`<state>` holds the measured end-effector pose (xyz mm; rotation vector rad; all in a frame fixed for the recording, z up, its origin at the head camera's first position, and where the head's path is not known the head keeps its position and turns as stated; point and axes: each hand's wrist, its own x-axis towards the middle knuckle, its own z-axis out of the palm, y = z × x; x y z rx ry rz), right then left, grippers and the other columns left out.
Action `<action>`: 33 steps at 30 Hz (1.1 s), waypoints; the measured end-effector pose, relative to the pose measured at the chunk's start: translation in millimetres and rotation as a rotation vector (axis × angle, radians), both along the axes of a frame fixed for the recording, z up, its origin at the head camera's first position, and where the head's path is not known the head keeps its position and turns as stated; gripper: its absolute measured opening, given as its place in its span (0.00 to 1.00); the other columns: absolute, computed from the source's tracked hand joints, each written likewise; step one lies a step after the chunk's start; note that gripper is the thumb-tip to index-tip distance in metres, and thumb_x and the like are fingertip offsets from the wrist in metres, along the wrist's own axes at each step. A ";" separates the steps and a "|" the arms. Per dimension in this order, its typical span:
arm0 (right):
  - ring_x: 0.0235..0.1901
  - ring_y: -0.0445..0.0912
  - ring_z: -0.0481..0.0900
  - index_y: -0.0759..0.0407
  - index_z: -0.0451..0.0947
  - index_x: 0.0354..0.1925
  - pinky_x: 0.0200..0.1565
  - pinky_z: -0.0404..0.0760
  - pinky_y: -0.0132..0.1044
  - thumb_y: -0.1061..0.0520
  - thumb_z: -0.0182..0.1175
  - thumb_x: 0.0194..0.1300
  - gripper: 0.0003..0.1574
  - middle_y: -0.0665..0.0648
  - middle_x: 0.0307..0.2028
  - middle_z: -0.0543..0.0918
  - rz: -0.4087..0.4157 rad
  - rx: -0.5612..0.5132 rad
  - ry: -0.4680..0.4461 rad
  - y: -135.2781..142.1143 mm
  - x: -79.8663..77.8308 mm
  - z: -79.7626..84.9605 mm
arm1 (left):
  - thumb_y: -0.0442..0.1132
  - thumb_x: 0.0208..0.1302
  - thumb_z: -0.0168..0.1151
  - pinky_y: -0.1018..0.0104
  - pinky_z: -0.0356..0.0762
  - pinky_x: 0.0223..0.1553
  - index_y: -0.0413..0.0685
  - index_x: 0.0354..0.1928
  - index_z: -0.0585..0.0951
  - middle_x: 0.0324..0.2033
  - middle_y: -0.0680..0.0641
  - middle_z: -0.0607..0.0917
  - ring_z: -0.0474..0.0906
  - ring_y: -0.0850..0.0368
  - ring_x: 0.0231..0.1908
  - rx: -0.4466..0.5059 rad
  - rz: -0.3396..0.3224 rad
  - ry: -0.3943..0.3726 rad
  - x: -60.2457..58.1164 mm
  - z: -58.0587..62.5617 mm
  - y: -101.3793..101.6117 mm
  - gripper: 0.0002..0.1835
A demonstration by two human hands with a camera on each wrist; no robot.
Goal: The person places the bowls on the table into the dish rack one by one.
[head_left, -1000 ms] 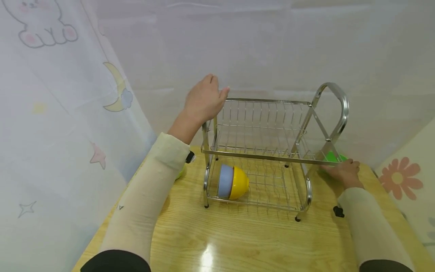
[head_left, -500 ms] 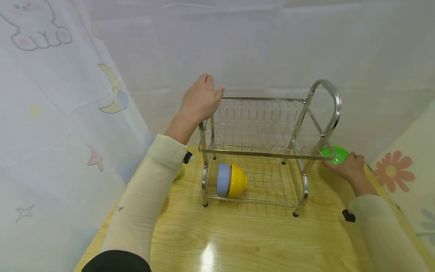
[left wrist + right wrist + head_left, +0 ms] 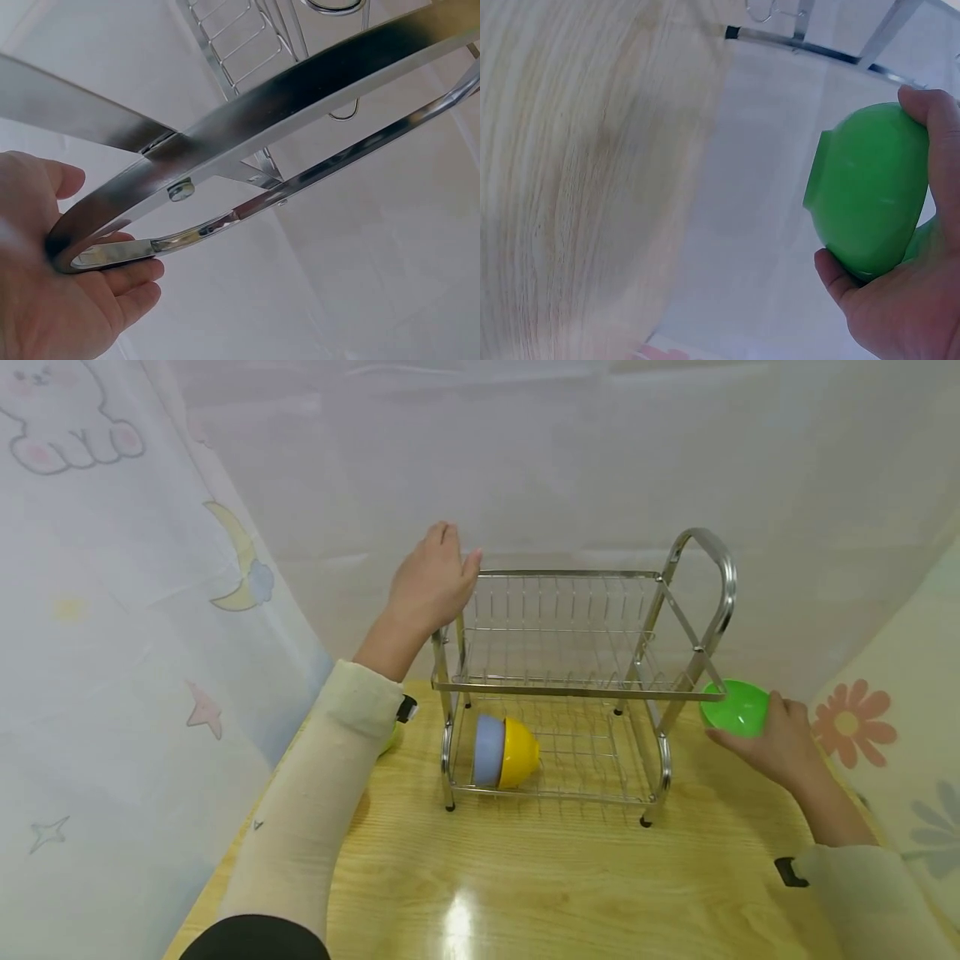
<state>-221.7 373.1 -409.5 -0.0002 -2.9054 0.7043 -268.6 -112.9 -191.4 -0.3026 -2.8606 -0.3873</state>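
A two-tier metal dish rack stands on the wooden table. My left hand holds the rack by its left handle; in the left wrist view the curved metal handle lies against the palm, between thumb and fingers. My right hand grips a green bowl by its rim, just right of the rack. The right wrist view shows the bowl's rounded outside and foot, with a thumb and finger on opposite sides. On the lower tier, a blue bowl and a yellow bowl rest on their sides, nested together.
Partly hidden behind my left sleeve is a yellow-green item on the table. A pale curtain hangs close behind the rack, and printed sheets flank both sides. The right rack handle arches up near the green bowl.
My right hand has brought the green bowl out from behind the rack's right end, toward me, so more of it shows. The left hand stays at the rack handle. The head view has shifted slightly.
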 end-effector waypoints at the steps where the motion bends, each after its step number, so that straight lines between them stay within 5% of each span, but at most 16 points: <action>1: 0.50 0.83 0.60 0.87 0.36 0.72 0.37 0.73 0.74 0.35 0.68 0.61 0.76 0.94 0.61 0.49 0.006 -0.008 0.011 -2.8 4.2 0.7 | 0.58 0.81 0.29 0.54 0.50 0.77 0.36 0.80 0.46 0.80 0.40 0.49 0.49 0.46 0.78 0.003 0.001 -0.003 0.6 -0.4 -1.4 0.39; 15: 0.50 0.78 0.63 0.76 0.43 0.75 0.33 0.77 0.70 0.43 0.77 0.55 0.72 0.87 0.63 0.54 0.089 -0.083 0.117 -36.0 54.5 15.0 | 0.62 0.80 0.28 0.57 0.39 0.79 0.40 0.80 0.38 0.81 0.44 0.37 0.35 0.50 0.80 0.063 -0.045 -0.040 18.5 -7.1 -15.3 0.41; 20: 0.54 0.80 0.60 0.76 0.36 0.77 0.39 0.73 0.79 0.42 0.77 0.54 0.79 0.86 0.67 0.49 0.101 -0.066 0.108 -52.0 74.8 24.7 | 0.61 0.80 0.29 0.56 0.40 0.79 0.41 0.80 0.37 0.81 0.45 0.36 0.34 0.51 0.80 0.086 -0.079 -0.026 25.7 -10.7 -16.9 0.41; 33: 0.54 0.76 0.63 0.69 0.36 0.79 0.40 0.78 0.73 0.45 0.81 0.49 0.82 0.81 0.68 0.53 0.213 -0.089 0.142 -89.2 99.9 34.9 | 0.65 0.78 0.31 0.53 0.42 0.78 0.44 0.81 0.37 0.81 0.48 0.34 0.39 0.48 0.80 0.103 -0.118 0.063 45.5 -27.4 -32.8 0.44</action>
